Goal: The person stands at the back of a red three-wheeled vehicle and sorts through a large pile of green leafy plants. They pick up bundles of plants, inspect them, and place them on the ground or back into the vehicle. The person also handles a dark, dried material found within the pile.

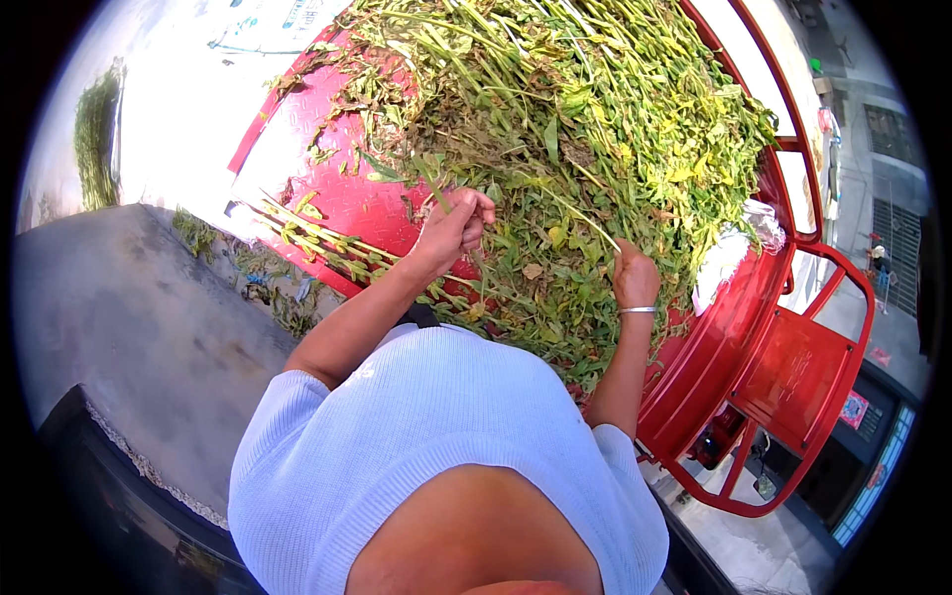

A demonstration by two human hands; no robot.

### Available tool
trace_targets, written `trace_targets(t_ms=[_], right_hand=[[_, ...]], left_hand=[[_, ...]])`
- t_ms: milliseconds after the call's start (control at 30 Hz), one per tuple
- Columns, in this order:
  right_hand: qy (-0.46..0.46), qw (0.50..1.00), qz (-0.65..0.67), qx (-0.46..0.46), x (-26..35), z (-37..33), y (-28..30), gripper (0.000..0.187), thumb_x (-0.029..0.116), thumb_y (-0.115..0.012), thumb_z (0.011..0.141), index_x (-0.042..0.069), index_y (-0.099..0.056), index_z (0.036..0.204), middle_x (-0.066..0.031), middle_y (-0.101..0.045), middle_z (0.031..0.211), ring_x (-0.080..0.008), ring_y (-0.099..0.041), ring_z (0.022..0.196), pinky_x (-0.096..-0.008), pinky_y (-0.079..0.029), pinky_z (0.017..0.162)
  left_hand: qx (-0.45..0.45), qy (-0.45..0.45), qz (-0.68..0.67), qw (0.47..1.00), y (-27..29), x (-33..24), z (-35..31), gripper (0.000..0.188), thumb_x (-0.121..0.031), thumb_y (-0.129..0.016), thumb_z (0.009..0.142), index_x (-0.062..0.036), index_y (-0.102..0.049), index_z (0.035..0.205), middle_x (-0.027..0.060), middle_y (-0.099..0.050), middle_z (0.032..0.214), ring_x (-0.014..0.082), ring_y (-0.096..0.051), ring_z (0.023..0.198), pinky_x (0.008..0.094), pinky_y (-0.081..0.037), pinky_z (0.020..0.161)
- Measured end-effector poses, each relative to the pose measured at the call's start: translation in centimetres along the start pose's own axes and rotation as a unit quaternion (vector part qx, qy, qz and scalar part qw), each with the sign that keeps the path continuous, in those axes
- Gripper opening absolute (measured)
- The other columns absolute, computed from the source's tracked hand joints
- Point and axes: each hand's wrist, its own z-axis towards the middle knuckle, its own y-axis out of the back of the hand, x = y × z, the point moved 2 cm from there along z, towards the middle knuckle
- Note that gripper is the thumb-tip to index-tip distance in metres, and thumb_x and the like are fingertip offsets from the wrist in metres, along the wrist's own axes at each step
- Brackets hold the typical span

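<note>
Leafy stalks [615, 149] heaped, red metal bed [369, 206], gray ground [149, 297]

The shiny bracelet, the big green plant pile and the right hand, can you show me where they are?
Shiny bracelet [638, 309]: head view, on its silver band.
Plant pile [595, 154]: head view, its leafy middle.
Right hand [637, 278]: head view, middle of the hand.

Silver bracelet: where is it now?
Head view, right of centre: the silver bracelet sits at the wrist of the person's right hand, beside the heap of green plants.
</note>
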Motion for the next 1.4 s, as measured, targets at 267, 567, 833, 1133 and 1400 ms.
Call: trace_targets(t_ms=[267, 567, 833, 1133, 1400], right_hand=[[0.065, 0.992, 0.099, -0.038, 5.2, -9.3, 9.9, 0.017, 0.016, -0.063, 0.077, 0.008, -0.063, 0.092, -0.0155, -0.059, 0.072, -0.0321, -0.057, 0.062, -0.0389, -0.045, 0.054], [0.155, 0.819, 0.551, 0.044, 4.8, -8.4, 10.3, 0.052, 0.018, -0.076, 0.068, 0.006, -0.057, 0.114, -0.0069, -0.056, 0.082, -0.0079, -0.05, 0.057, -0.0221, -0.038, 0.049], [0.233, 0.91, 0.342, 0.035, 5.9, -8.2, 9.3, 0.015, 0.012, -0.067, 0.077, -0.001, -0.06, 0.078, -0.0068, -0.053, 0.063, -0.0156, -0.047, 0.05, -0.0274, -0.038, 0.048], [-0.017, 0.989, -0.038, 0.139, -4.7, -2.9, 0.4, 0.033, 0.029, -0.068, 0.075, 0.002, -0.062, 0.092, -0.0174, -0.062, 0.086, -0.0327, -0.06, 0.08, -0.041, -0.048, 0.069], [0.015, 0.986, 0.054, 0.155, 2.7, 13.4, -16.9, 0.063, 0.033, -0.071, 0.073, 0.0, -0.048, 0.121, -0.0172, -0.052, 0.119, -0.0315, -0.053, 0.106, -0.0433, -0.045, 0.088]], left_hand=[[0.213, -0.097, 0.472, 0.85, -11.9, 3.1, -1.2, 0.024, -0.004, -0.057, 0.084, -0.0056, -0.054, 0.108, 0.0009, -0.054, 0.088, 0.0077, -0.047, 0.067, 0.0243, -0.039, 0.059], [0.387, -0.065, 0.323, 0.861, -14.5, 3.6, -3.8, 0.028, -0.029, -0.048, 0.093, -0.0071, -0.051, 0.076, -0.0029, -0.049, 0.068, 0.0054, -0.043, 0.061, 0.0225, -0.036, 0.054], [0.297, 0.026, 0.344, 0.891, -10.6, 3.9, -4.0, 0.04, -0.035, -0.038, 0.096, -0.0082, -0.053, 0.071, -0.0012, -0.049, 0.064, 0.0061, -0.041, 0.056, 0.0217, -0.034, 0.051], [0.057, -0.002, 0.083, 0.995, -0.7, -3.9, -1.2, 0.048, -0.044, -0.023, 0.097, -0.0083, -0.055, 0.1, 0.0109, -0.051, 0.122, 0.0111, -0.044, 0.066, 0.0253, -0.04, 0.059], [-0.081, -0.099, -0.166, 0.978, 9.2, -6.0, 0.0, 0.048, -0.045, -0.027, 0.096, -0.0067, -0.054, 0.087, 0.0107, -0.055, 0.094, 0.0145, -0.048, 0.064, 0.0369, -0.047, 0.079]])
